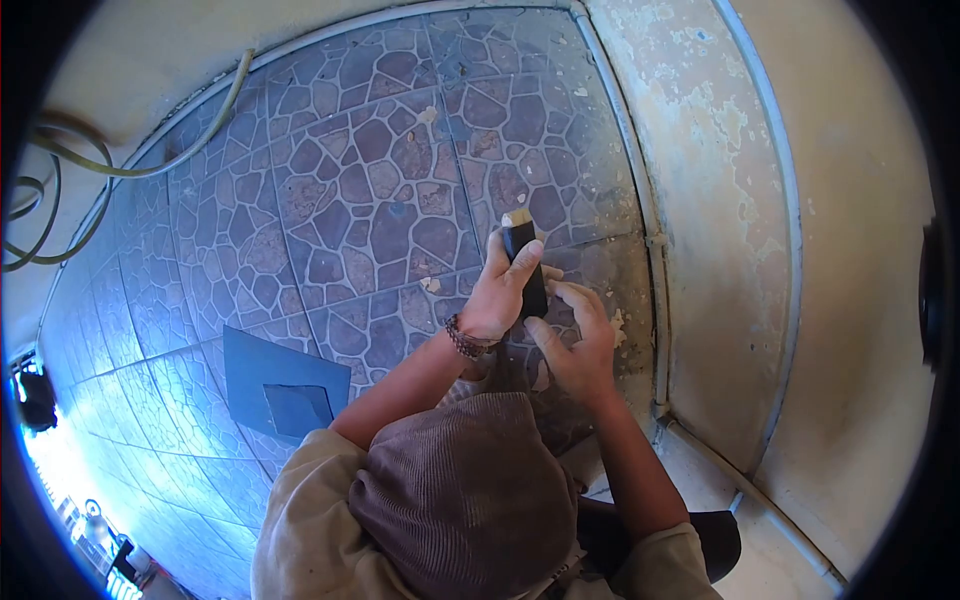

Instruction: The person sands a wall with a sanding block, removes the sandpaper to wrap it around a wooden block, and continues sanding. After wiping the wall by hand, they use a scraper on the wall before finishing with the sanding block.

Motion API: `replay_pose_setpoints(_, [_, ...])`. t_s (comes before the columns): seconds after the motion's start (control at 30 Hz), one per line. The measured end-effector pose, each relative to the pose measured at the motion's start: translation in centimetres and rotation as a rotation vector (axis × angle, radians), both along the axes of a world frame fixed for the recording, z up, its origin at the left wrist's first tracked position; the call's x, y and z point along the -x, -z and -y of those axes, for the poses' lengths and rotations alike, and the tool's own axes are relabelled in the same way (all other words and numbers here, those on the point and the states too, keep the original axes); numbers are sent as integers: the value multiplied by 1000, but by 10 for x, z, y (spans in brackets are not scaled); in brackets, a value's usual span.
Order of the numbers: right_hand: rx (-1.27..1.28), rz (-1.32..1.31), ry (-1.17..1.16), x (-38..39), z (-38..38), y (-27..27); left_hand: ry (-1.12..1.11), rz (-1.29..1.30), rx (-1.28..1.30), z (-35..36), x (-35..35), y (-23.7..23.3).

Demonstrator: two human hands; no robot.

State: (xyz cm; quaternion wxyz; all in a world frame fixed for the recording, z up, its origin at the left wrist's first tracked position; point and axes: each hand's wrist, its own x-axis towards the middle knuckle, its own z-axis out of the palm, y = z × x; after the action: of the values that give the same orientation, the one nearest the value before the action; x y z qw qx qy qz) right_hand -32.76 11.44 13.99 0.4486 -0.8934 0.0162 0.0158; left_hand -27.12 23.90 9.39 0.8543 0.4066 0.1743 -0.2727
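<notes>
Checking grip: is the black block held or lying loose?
Held: the left hand wraps the black block; the right hand touches its lower end.

I see a floor (pixel 350 200) of purple-brown stone-pattern tiles. Along the floor's right edge a pale pipe (pixel 651 250) runs beneath a peeling wall (pixel 720 180). A green hose (pixel 150 171) loops at its far-left edge; glare washes its near-left corner.

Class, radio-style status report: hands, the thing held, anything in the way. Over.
Left hand shut on black block. Right hand touching its lower end. Dark sheets on tiled floor, well clear.
</notes>
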Motion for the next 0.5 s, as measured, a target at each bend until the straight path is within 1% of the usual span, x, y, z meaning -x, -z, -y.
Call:
replay_pose_setpoints(0.07, [-52,-17,53,-3,5,5,-29,15,134,2,-1,-3])
replay_pose_setpoints(0.13, [-182,-158,179,-2,5,8,-18,-11,310,0,-1,-4])
replay_pose_setpoints(0.17, [-248,-227,240,-2,4,9,-29,-13,353,0,-1,-3])
replay_pose_setpoints(0.23, [-298,-198,255,0,-2,7,-49,-24,432,-1,2,0])
replay_pose_setpoints(0.37, [-448,-116,284,2,-11,0,-14,-10,511,-6,3,2])
replay_pose_setpoints(0.43, [-589,-125,301,2,-12,-3,-5,21,500,-6,1,0])
replay_pose_setpoints(0.47, [-659,-130,309,2,-12,-4,-41,60,495,-5,0,-4])
replay_pose_setpoints(0.5, [-639,-186,293,4,-10,-3,-76,99,491,-3,-1,-9])
